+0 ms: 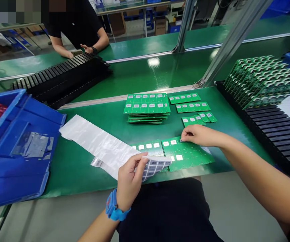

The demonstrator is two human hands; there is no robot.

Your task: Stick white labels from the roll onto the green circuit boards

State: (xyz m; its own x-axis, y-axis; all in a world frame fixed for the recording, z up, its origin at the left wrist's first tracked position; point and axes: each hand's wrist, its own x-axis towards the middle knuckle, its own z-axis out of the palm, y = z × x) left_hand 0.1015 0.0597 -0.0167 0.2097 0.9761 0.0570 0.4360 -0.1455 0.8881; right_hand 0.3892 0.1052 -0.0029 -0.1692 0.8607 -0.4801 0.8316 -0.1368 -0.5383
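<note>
Right of centre, the right hand pinches a small grey label at the upper edge of a flat green rectangular circuit board, which lies lengthwise sideways beneath, while the left hand, farther off at lower centre, grips a curled sheet of grey-white labels.

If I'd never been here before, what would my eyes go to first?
Probably the big blue bin at the left, then the bright blue wristwatch near the bottom. The left hand holds a label sheet, and the right hand a small label at a green board. Behind them sits a stack of green boards.
</note>
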